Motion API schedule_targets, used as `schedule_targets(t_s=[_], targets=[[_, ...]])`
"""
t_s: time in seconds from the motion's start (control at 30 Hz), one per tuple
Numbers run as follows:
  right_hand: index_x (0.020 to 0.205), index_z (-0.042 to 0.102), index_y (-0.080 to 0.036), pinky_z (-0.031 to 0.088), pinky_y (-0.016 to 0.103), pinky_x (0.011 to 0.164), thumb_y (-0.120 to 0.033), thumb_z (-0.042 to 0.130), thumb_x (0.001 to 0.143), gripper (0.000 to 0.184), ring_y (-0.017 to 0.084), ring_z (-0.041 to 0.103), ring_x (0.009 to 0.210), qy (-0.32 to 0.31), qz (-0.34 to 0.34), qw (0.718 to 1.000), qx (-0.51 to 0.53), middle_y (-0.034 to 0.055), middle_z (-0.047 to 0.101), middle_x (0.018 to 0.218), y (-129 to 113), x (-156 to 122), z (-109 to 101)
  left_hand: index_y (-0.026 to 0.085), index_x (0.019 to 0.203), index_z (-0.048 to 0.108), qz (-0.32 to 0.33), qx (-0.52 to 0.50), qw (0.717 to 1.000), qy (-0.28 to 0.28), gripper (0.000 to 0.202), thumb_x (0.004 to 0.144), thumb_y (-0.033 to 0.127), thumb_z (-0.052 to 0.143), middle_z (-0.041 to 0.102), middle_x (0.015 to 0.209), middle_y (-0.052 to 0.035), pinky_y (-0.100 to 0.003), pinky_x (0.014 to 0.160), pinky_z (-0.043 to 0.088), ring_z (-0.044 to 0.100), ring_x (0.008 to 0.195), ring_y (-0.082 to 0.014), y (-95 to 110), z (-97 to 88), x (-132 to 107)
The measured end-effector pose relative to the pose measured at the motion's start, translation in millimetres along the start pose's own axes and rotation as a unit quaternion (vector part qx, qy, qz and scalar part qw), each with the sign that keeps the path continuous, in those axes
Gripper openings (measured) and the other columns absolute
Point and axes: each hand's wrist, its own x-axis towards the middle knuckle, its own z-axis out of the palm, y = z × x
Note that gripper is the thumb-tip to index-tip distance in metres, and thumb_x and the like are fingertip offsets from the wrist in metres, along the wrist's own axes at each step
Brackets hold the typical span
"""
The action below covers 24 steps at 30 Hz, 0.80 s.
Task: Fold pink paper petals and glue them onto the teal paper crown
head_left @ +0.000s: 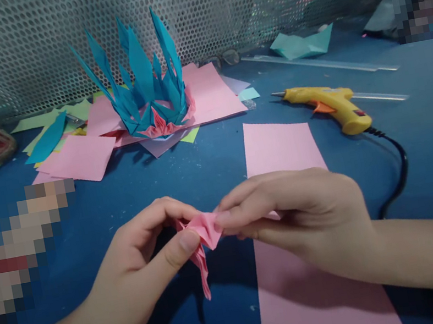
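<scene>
Pinching a small pink folded piece (208, 226) from both sides here, with the left hand (139, 259) and the right hand (309, 210) meeting just above the surface (153, 181). Left fingers are clamped on it, thumb flat across the front, and the right fingers are closed on its other edge, though the right thumb is mostly hidden so I can't tell its exact grip. The piece is soft-looking creased paper, kind of flared in the middle, with a skinny crinkled tail hanging down below the left thumb. Under the right hand lies a long pink sheet (280, 145), smooth, flat and straight-edged. Further back is a blue paper crown (139, 58), all tall spiky petals with sharp folds, plus pink pleated bits around its base. It's sitting on a messy spread of pink sheets (215, 92), with a loose blue leaf shape (47, 139) off to the left. Over on the right there's a yellow glue gun (322, 98), shiny plastic with an orange trigger and a black cord, near a clear stick (320, 64) and a crumpled teal paper (302, 44). Behind it all stands a grey mesh panel (215, 11) punched full of round holes.
</scene>
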Motion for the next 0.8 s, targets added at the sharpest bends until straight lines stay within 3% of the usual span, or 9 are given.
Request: schedule_targets(t_s=[0.13,0.3,0.47,0.67,0.8], targets=[[0.087,0.077,-0.022,0.06,0.013,0.072,-0.004,0.072,0.085,0.019,0.009,0.076,0.081,0.035,-0.005,0.999,-0.017,-0.0006,0.08,0.092,-1.9,-0.4,0.2,0.03,0.082,0.073,-0.018,-0.005,1.0,-0.006,0.009,0.087,0.023,0.069,0.07,0.072,0.0089,-0.011,0.065,0.053,0.065,0.067,-0.0072,-0.8,0.5,1.1],[0.089,0.075,-0.02,0.058,0.01,0.079,-0.002,0.068,0.088,0.019,0.007,0.076,0.083,0.01,-0.053,0.995,-0.087,-0.0002,0.081,0.094,-3.8,-0.5,-2.1,0.028,0.08,0.072,-0.006,0.023,1.0,-0.004,0.01,0.087,0.021,0.067,0.069,0.068,0.0089,-0.01,0.064,0.052,0.064,0.064,-0.0067,1.8,1.2,1.3],[0.09,0.074,-0.02,0.058,0.009,0.08,-0.003,0.066,0.09,0.018,0.007,0.076,0.084,-0.012,-0.05,0.993,-0.11,-0.0011,0.081,0.094,-3.4,0.2,-2.7,0.029,0.079,0.073,0.013,0.056,0.998,-0.006,0.012,0.087,0.021,0.068,0.068,0.071,0.0086,-0.01,0.063,0.05,0.062,0.065,-0.0064,2.2,0.2,-0.2],[0.09,0.074,-0.018,0.058,0.007,0.079,-0.003,0.071,0.086,0.015,0.007,0.077,0.084,-0.022,-0.071,0.994,-0.082,0.0014,0.081,0.096,-3.1,1.1,-1.6,0.028,0.081,0.073,0.01,0.07,0.997,-0.023,0.01,0.087,0.023,0.068,0.067,0.075,0.0059,-0.015,0.065,0.051,0.061,0.066,-0.0092,0.0,-1.1,-0.1],[0.089,0.075,-0.017,0.059,0.009,0.079,-0.004,0.073,0.085,0.014,0.008,0.077,0.081,-0.007,-0.078,0.994,-0.074,0.0028,0.081,0.092,-4.5,0.1,-4.0,0.024,0.082,0.074,-0.007,0.079,0.997,-0.013,0.011,0.086,0.034,0.07,0.068,0.072,0.0015,-0.024,0.067,0.054,0.064,0.071,-0.0158,2.3,1.3,0.4]])
